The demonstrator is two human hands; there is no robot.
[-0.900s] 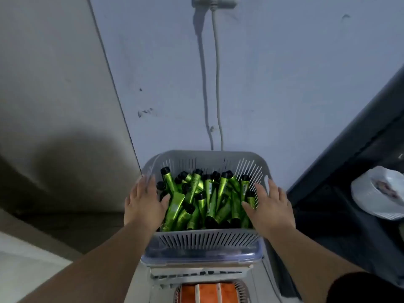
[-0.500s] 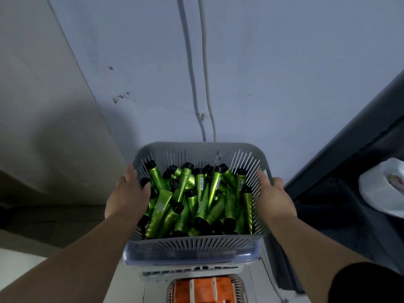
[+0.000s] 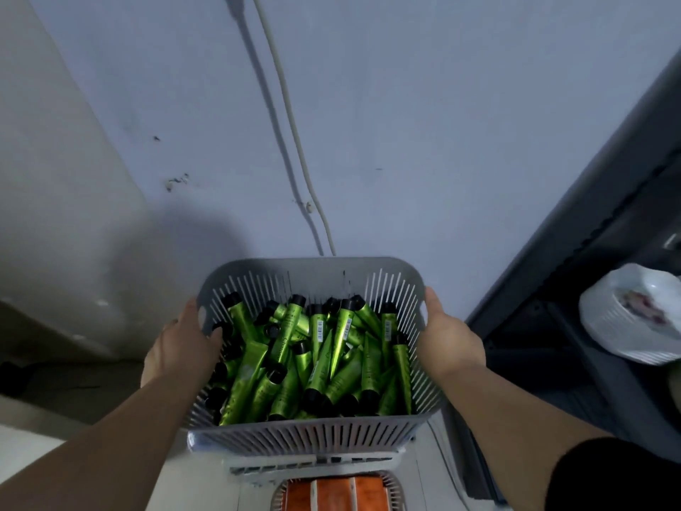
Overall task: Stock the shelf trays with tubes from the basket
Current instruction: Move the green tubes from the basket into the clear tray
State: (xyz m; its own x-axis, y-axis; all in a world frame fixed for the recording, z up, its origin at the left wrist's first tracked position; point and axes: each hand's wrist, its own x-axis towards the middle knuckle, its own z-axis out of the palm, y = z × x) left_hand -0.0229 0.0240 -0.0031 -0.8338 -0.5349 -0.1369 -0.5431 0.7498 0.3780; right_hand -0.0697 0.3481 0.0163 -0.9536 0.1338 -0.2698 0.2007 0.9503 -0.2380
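In the head view, the grey slatted basket [image 3: 313, 265] is straight in front of me, piled with green tubes [image 3: 320, 348] with black caps. They lie criss-crossed, some caps leaning on the far wall. My left hand [image 3: 180, 348] grips the basket's left rim, thumb hooked over the edge beside the nearest caps. My right hand [image 3: 449, 341] clasps the right wall the same way, thumb along the rim. Both hands are curled round the basket, not spread.

Under its near edge I see the white shelf trays [image 3: 317, 464], and lower down a tray of orange packs [image 3: 339, 492]. I cannot tell whether the basket rests on the top tray or hangs just above it.

I judge this step to be moving the whole basket before I pick out any tubes. To do it well, I should carry it level with even pressure on both sides, because the load is loose and a tilt would roll tubes toward one wall. I should also mind the cable [image 3: 291, 116] on the wall behind and the white dish [image 3: 626, 319] well off to the right.
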